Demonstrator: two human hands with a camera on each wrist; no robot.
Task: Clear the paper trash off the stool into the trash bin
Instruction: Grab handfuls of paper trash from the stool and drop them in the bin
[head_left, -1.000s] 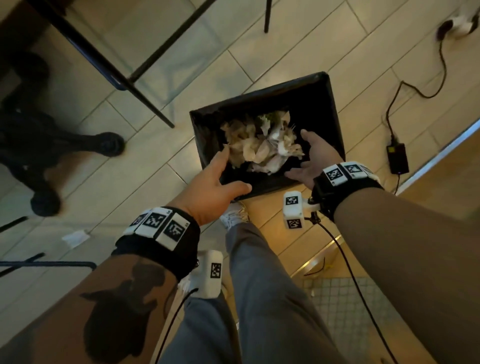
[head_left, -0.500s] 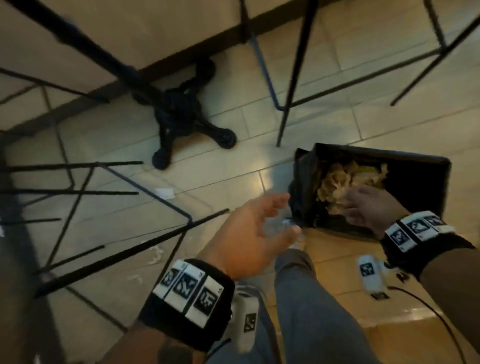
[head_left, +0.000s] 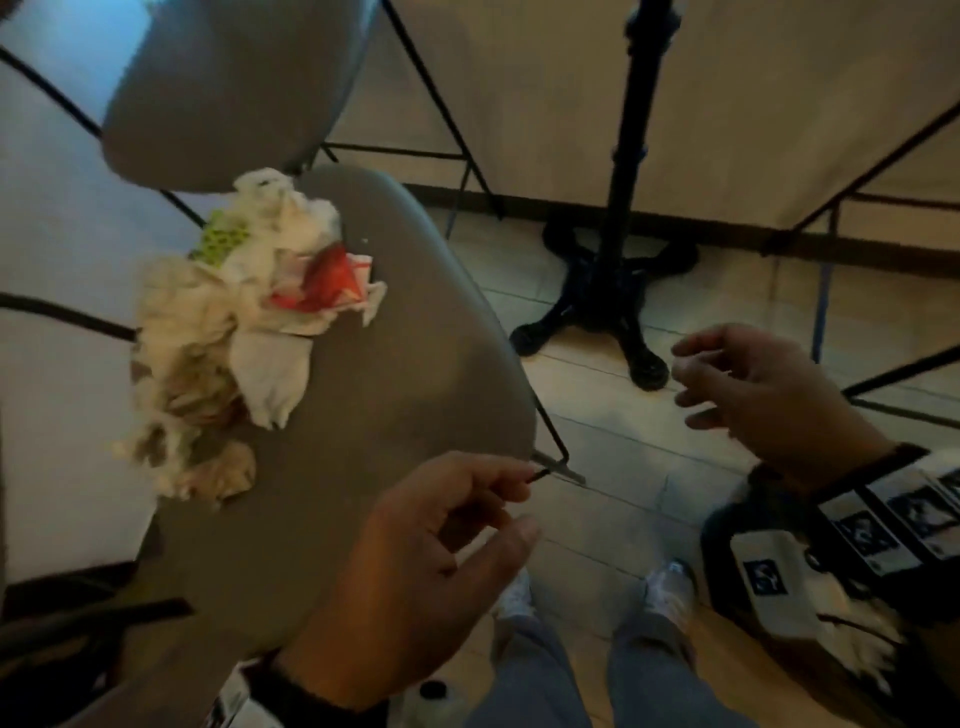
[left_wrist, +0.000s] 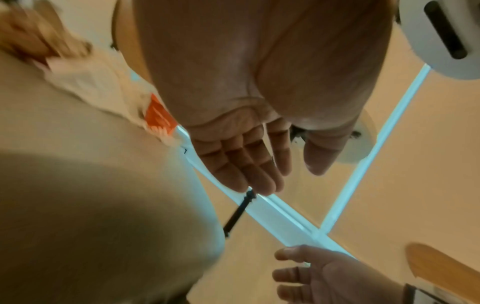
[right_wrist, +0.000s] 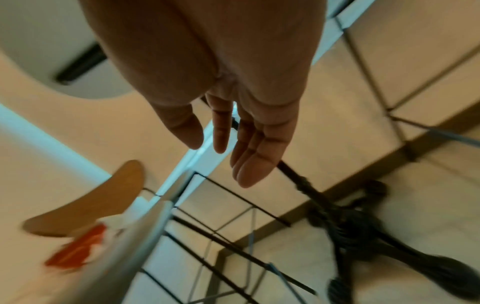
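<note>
Tiled floor (head_left: 613, 447) and a pale wall frame a grey stool (head_left: 374, 364) with thin black legs, beside the cast-iron foot of a black table pedestal (head_left: 602, 291). On the stool's seat, toward its far left edge, lies a heap of crumpled paper trash (head_left: 234, 332): white and brownish napkins, a scrap with green print, and a red-and-white wrapper (head_left: 332, 280) near the top. A second grey seat (head_left: 228, 88) sits just beyond the heap.

Both hands are empty. The left hand (head_left: 415, 566) hovers over the near edge of the seat, fingers loosely curled with nothing between them; the left wrist view shows its palm bare. The right hand (head_left: 763, 395) hangs off to the side above the floor, well apart from the stool, fingers relaxed and spread. The trash bin is not in view.

By appearances, the step in hand is a reach toward the pile, a fresh load not yet gathered. The next move likely calls for both hands to close in from either side of the heap and scoop it together, since the loose, light pieces could scatter or slip off the seat's left edge.
</note>
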